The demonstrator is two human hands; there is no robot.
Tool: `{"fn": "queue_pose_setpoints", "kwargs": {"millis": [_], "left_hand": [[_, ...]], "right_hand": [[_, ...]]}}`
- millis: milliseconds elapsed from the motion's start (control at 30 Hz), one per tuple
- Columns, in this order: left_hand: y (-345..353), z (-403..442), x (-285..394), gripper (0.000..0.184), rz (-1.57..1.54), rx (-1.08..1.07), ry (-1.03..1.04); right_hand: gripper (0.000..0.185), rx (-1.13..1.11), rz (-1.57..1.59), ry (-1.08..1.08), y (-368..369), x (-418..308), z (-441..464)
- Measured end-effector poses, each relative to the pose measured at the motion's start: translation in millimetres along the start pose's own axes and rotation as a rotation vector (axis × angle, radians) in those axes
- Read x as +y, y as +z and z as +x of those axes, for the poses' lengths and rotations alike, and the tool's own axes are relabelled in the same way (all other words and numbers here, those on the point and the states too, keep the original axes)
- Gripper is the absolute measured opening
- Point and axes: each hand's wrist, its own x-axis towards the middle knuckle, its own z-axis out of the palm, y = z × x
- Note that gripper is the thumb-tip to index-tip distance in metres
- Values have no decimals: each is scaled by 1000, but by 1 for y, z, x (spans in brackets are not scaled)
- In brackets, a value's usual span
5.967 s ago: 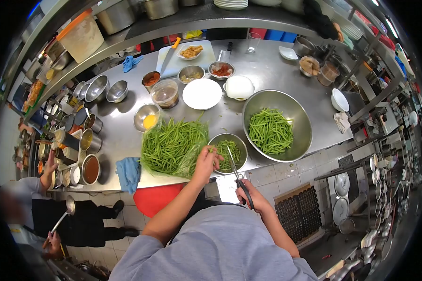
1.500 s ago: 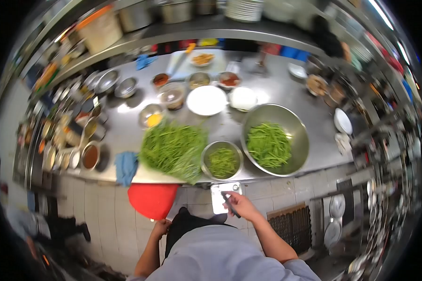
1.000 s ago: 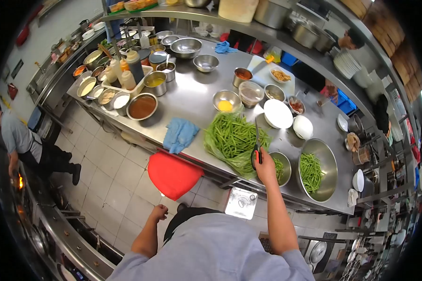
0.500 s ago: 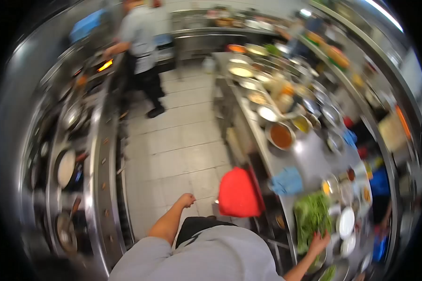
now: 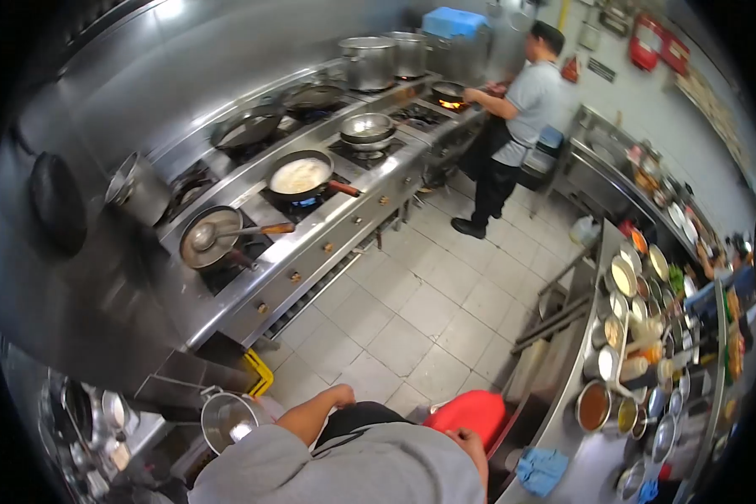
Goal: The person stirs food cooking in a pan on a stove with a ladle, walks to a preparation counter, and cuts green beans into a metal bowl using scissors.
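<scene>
My left hand (image 5: pixel 341 396) hangs in front of my waist above the tiled floor, its fingers curled in and nothing visible in them. My right hand (image 5: pixel 464 438) is at my right side, close to a smooth red object (image 5: pixel 472 417) whose kind I cannot make out. Its fingers hang loosely apart, and I see nothing held; whether they touch the red object is unclear. A blue cloth (image 5: pixel 542 469) lies on the steel counter (image 5: pixel 573 428) to the right. On the stove at the left, a frying pan (image 5: pixel 301 175) holds pale liquid, and a ladle (image 5: pixel 205 236) rests in another pan (image 5: pixel 195 257).
A co-worker (image 5: pixel 525 109) stands at the far burner, holding a pan (image 5: pixel 449 88) over flame. Stock pots (image 5: pixel 368 64) stand behind. Wooden pan handles (image 5: pixel 344 188) stick out over the stove edge. A metal pot (image 5: pixel 224 417) sits near my left side. Bowls of sauce (image 5: pixel 594 405) crowd the right counter.
My view has swung left toward the stove. My right hand has left the leafy greens on the counter and come in beside my body. My left hand stays curled near my waist.
</scene>
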Motion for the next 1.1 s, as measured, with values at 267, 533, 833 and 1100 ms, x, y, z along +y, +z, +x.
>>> {"fn": "queue_pose_setpoints", "kwargs": {"millis": [267,533,833,1100], "left_hand": [[47,-42,-17,30,-375,-148,-291],[11,-46,4,67,-719,-72,-377],[-76,25,46,36,-800,-103,-87],[-156,95,10,23,-491,-41,-35]], "right_hand": [[20,-23,144,17,9,-33,-46],[21,-114,185,256,-2,35,-2],[24,-35,261,433,-18,54,38],[30,44,225,542,-40,76,143]]}}
